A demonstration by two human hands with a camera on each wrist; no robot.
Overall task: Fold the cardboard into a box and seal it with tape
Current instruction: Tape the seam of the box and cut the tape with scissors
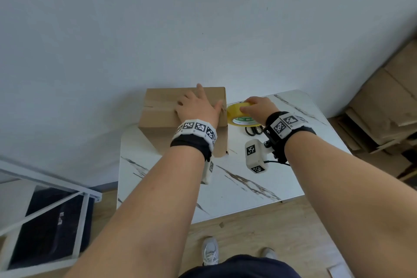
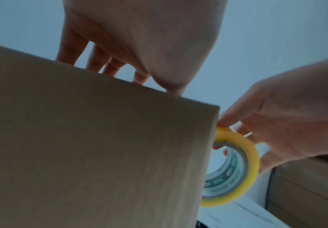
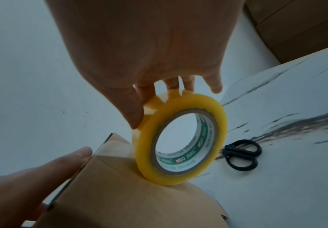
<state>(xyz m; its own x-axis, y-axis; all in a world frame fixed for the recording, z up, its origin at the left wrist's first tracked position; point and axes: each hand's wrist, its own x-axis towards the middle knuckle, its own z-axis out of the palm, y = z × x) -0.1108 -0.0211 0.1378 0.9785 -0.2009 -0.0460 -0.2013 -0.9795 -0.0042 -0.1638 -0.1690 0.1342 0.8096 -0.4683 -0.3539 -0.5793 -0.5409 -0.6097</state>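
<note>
A brown cardboard box (image 1: 162, 110) stands folded at the far left of the marble table (image 1: 237, 178), with a clear tape strip along its top seam. My left hand (image 1: 198, 106) lies flat on the box top (image 2: 100, 138), fingers (image 2: 108, 61) spread, thumb at the right edge. My right hand (image 1: 257, 106) grips a yellow tape roll (image 1: 241, 115) held upright against the box's right side. In the right wrist view thumb and fingers (image 3: 188, 86) pinch the tape roll (image 3: 180, 138) at its top rim, and tape runs from it onto the box (image 3: 120, 192).
Black-handled scissors (image 1: 253, 130) lie on the table just right of the roll, also in the right wrist view as scissors (image 3: 241, 154). Flattened cardboard sheets (image 1: 388, 101) are stacked on the floor at the right. A white metal frame (image 1: 45, 210) stands at the lower left.
</note>
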